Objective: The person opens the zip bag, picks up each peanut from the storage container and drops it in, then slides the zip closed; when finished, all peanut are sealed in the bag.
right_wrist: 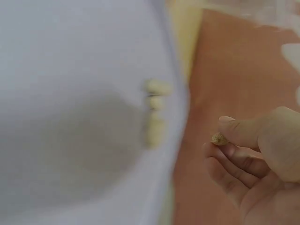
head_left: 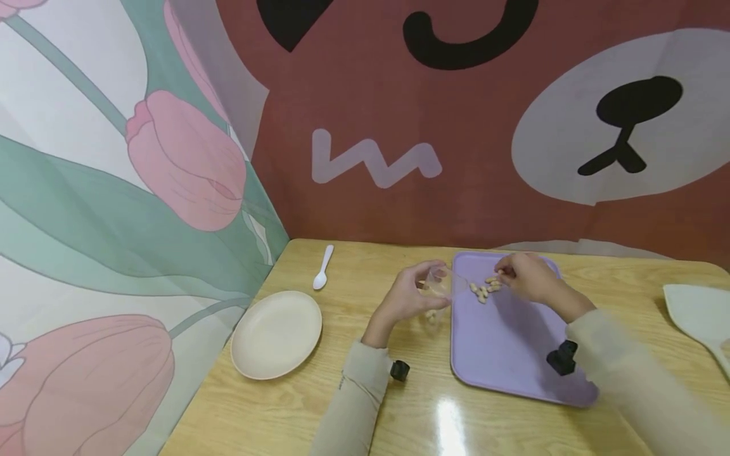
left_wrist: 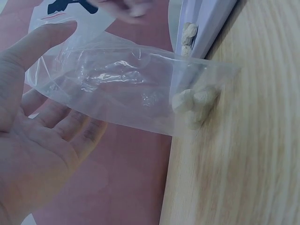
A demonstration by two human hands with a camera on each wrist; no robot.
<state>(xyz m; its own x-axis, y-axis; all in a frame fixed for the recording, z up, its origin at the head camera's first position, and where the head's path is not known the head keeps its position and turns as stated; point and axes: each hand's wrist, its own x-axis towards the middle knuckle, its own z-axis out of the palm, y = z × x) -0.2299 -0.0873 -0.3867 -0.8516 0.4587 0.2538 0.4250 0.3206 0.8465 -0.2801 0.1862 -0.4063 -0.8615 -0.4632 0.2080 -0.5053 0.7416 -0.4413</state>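
My left hand [head_left: 406, 295] grips a clear zip bag [left_wrist: 126, 77] by its mouth, thumb on one side and fingers on the other, holding it spread. Several peanuts in the shell [left_wrist: 197, 104] lie at the bag's bottom, low over the wooden table beside the tray's left edge. Between thumb and fingertips, my right hand [head_left: 531, 278] pinches a single peanut [right_wrist: 219, 138] above the far part of the purple tray [head_left: 502, 354]. Just left of that hand, several peanuts [head_left: 481, 294] lie loosely grouped on the tray.
To the left stand a cream plate [head_left: 276, 335] and, behind it, a white spoon [head_left: 322, 272]. At the far right lies a white spatula-like utensil [head_left: 698, 313]. Printed cloth walls [head_left: 388, 215] rise at the table's back and left edges.
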